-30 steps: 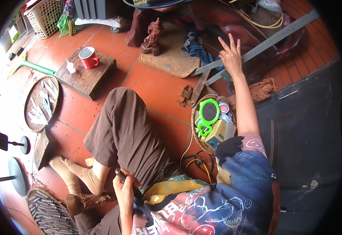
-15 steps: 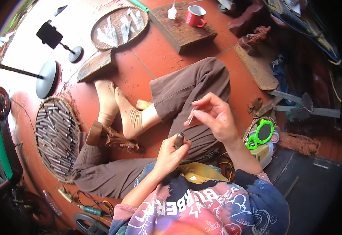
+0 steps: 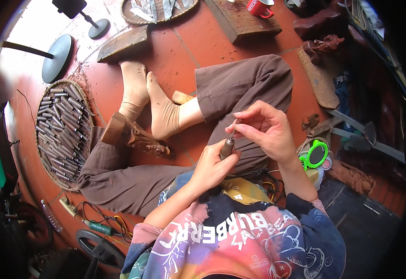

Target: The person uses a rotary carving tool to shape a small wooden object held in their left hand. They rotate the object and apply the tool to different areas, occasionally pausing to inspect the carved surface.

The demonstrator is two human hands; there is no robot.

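My left hand (image 3: 213,165) is wrapped round a dark metal rotary-tool handpiece (image 3: 227,149), its collet end pointing up and away from me. Above it, my right hand (image 3: 269,132) pinches a thin metal bit (image 3: 233,126) between thumb and fingertips. The bit's lower end is at the collet; whether it sits inside I cannot tell. Both hands are over my bent legs in brown trousers. To their left, a carved brown wooden piece (image 3: 149,142) lies on the floor beside my foot, next to a wooden block (image 3: 114,127).
A round basket (image 3: 39,139) of chisels stands at the left. Farther off are a wooden beam (image 3: 124,43), a low wooden board (image 3: 245,28) with a red mug (image 3: 260,8), and a tray (image 3: 133,19) of pale strips. A green-framed mirror (image 3: 315,154) stands at the right; cables (image 3: 119,223) lie lower left.
My right hand has brought the thin bit down to the collet of the handpiece, which my left hand still holds. The whole view has shifted, so the floor things appear higher.
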